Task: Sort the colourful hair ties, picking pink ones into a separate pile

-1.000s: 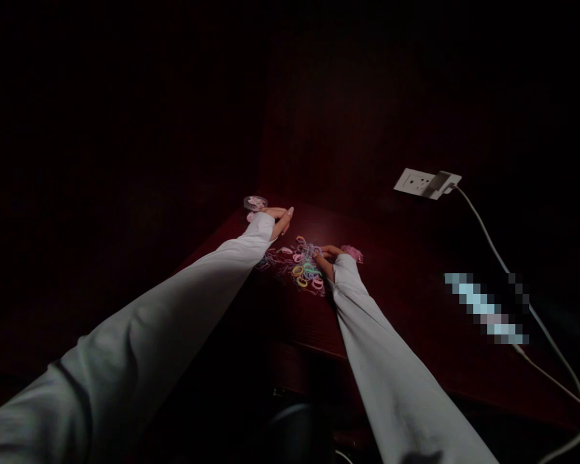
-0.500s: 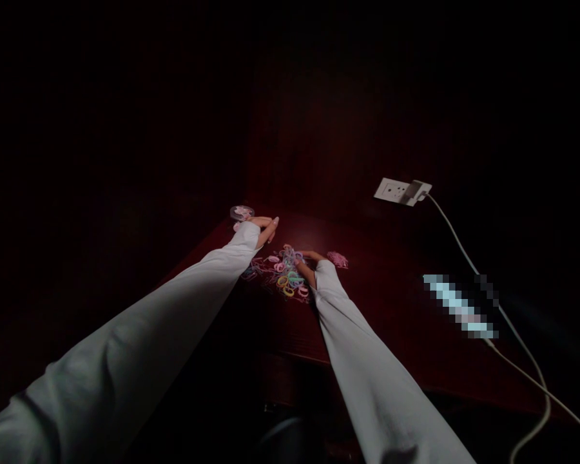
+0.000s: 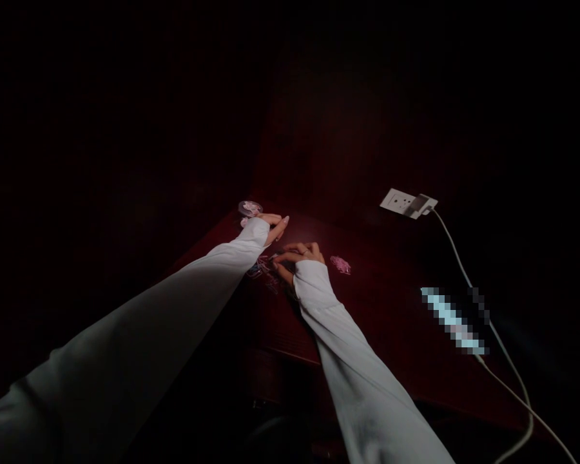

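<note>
Head view: I see both bare hands over the dark red table, apart from each other, each coming out of a long pale sleeve. My left hand is a little farther out, fingers bent and thumb drawn close to them; I cannot tell whether it pinches anything. Just beyond its cuff sits a round clear container with pink and white pieces inside, and a small pink piece lies beside it.

My right hand is low over the pile of small hair accessories, thumb and fingers curved toward it, a ring on one finger. Whether anything is gripped there I can't make out. The pile shows thin pink and bluish pieces to the left of that hand, which hides part of it.

To the right of the hand, apart from it, lies a bundle of pink pieces. Farther right I get a white wall socket with a charger plugged in, its cable hanging down past a pixelated object
</note>
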`<state>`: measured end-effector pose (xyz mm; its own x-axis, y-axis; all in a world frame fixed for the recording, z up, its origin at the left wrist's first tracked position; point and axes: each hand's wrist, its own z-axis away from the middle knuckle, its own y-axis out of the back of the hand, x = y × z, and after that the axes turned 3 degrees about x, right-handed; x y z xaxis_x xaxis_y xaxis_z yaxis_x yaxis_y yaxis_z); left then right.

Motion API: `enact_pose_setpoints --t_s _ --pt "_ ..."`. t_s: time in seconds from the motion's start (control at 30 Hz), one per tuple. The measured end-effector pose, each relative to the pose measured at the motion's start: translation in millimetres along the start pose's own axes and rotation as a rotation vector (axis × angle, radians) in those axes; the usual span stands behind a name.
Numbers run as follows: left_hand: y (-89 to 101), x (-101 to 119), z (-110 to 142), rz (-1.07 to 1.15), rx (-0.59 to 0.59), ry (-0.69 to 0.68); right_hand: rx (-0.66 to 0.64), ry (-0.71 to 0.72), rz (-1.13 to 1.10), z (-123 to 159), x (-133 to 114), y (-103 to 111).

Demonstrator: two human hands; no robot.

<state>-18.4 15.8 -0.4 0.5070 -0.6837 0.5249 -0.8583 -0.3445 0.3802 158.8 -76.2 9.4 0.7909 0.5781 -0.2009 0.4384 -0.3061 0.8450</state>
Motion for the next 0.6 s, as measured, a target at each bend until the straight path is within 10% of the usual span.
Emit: enact_pose_setpoints --t_s 0.6 --pt "-1.6 5 -1 0.019 -0.096 -0.026 -0.180 0.029 0.229 -15 -2 -16"
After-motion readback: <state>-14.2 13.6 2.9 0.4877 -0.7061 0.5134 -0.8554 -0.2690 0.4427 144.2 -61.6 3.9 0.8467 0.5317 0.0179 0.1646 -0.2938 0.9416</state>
